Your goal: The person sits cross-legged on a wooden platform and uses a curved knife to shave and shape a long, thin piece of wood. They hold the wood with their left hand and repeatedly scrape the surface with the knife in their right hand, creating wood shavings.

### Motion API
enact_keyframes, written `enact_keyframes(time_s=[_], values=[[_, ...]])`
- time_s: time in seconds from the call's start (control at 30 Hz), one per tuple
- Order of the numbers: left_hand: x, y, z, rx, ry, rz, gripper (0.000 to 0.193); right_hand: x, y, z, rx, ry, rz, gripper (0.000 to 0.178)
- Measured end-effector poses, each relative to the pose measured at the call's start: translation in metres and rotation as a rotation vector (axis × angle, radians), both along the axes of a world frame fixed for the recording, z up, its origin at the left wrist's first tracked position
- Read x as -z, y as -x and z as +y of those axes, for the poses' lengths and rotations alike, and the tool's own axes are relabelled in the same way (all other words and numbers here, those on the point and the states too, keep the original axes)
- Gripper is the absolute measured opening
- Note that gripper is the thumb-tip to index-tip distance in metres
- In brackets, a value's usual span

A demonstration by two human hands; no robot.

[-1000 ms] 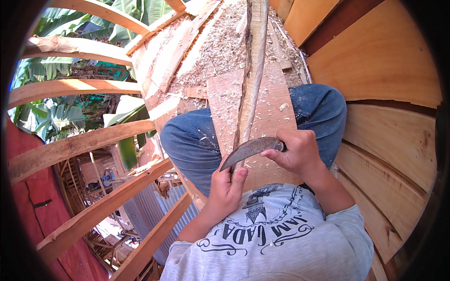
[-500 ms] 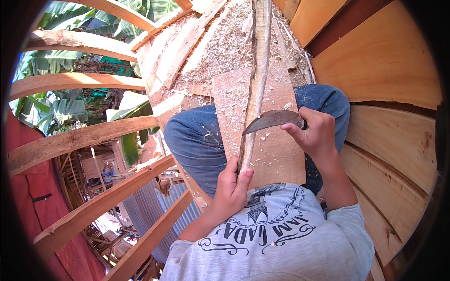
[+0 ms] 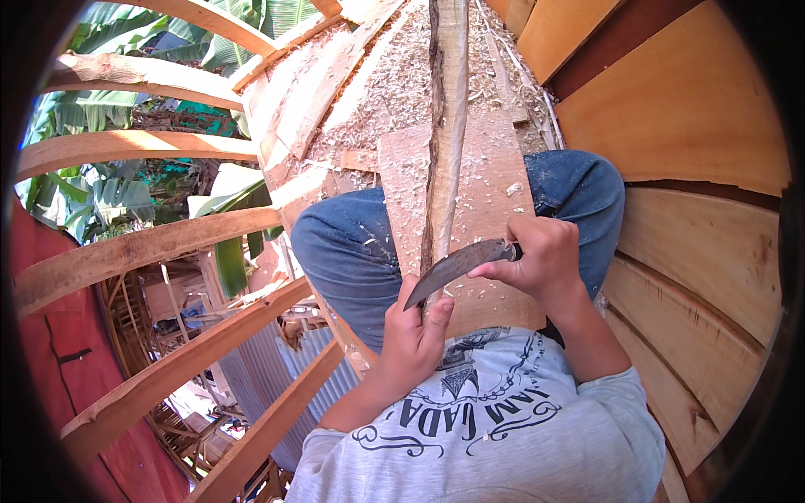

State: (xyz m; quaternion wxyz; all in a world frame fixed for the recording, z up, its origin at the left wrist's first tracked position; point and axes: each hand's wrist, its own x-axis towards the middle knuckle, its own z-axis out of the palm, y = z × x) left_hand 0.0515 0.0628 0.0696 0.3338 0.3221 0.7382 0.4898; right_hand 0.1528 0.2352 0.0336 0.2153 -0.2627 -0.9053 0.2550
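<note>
A long pale wooden strip (image 3: 447, 138) with a dark, rough bark edge runs away from me over a flat board (image 3: 499, 180) between my knees. Around its near end my left hand (image 3: 417, 331) is closed, close to my shirt. My right hand (image 3: 541, 260) grips the dark handle of a curved knife (image 3: 459, 267), whose blade lies across the strip. The blade's tip reaches just above the fingers of my left hand. Small shavings cling to the board and the strip.
Wood shavings (image 3: 394, 84) cover the floor ahead, with loose planks (image 3: 345, 80) among them. A plank wall (image 3: 696, 226) stands close on my right. Open wooden rails (image 3: 151, 239) line the left, with banana leaves (image 3: 122, 197) and corrugated sheets (image 3: 260, 377) beyond.
My right hand has drawn the knife toward me along the strip, down to my left hand. The strip's far end has swung slightly left and its face has turned.
</note>
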Motion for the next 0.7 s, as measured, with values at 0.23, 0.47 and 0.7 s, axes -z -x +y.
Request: enact_keyframes(time_s=[0.23,0.47,0.7], values=[[0.003,-0.006,-0.013,-0.004,0.155,-0.263,0.021,0.005,-0.007,0.034,0.213,-0.083,-0.109,0.067],[0.004,0.003,-0.003,-0.110,0.097,-0.278,0.021,-0.007,-0.008,-0.010,-0.017,0.207,-0.116,0.065],[0.001,0.000,-0.002,-0.070,0.022,-0.083,0.021,-0.004,-0.003,-0.009,-0.035,0.105,-0.094,0.069]])
